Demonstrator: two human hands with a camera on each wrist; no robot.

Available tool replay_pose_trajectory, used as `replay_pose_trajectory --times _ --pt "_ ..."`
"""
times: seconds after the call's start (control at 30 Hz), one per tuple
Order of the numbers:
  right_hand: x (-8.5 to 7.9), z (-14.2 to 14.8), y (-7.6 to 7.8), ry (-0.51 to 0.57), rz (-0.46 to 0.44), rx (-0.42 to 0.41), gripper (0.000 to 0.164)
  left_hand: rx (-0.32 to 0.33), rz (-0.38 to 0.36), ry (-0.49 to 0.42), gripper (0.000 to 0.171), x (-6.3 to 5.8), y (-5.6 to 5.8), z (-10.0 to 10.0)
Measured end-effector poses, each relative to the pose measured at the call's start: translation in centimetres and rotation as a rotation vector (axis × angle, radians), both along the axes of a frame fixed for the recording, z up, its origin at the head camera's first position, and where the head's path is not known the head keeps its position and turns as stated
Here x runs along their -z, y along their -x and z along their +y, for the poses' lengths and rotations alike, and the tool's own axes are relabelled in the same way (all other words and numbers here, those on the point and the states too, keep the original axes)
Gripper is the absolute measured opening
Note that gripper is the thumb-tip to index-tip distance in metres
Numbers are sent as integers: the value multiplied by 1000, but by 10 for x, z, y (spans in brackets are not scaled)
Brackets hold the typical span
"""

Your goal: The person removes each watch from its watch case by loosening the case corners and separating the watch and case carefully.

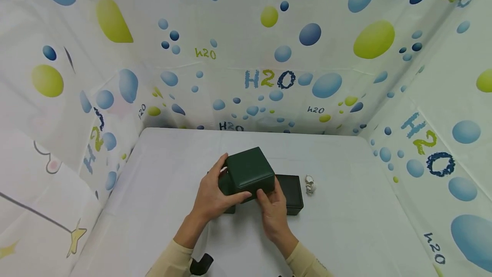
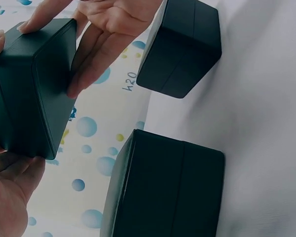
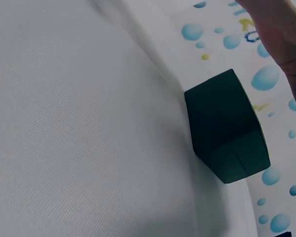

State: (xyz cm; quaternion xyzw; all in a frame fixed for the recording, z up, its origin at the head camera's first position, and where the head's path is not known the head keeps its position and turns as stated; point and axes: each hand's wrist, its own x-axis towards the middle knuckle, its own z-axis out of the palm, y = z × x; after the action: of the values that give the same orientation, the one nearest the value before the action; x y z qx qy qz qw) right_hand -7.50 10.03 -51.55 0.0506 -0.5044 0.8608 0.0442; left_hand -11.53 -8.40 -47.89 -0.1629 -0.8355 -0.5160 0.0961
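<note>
A dark green box (image 1: 251,170) with rounded edges is held tilted above the table between both hands. My left hand (image 1: 213,193) grips its left side, the thumb along the near lower edge. On the right, my right hand (image 1: 273,213) holds the near right corner with thumb and fingers. In the left wrist view the held box (image 2: 34,89) shows a seam round its side; whether it opens there I cannot tell. Behind my left hand, a second dark green box (image 1: 226,186) stands mostly hidden. A third dark box (image 1: 290,193) sits beside my right hand.
A small silvery item (image 1: 309,185), resembling a wristwatch, lies right of the third box. The white table (image 1: 346,225) ends at a wall hung with a bubble-patterned sheet (image 1: 238,54). A black device (image 1: 201,264) is at my left wrist.
</note>
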Motion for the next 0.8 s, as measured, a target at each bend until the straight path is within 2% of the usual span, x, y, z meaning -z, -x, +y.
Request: replay_pose_trajectory --times 0.33,0.8 --pt "0 2 -1 20 -18 5 62 -7 31 41 111 0 3 -2" --pt "2 1 -4 21 0 20 64 -18 0 78 107 -6 2 -3"
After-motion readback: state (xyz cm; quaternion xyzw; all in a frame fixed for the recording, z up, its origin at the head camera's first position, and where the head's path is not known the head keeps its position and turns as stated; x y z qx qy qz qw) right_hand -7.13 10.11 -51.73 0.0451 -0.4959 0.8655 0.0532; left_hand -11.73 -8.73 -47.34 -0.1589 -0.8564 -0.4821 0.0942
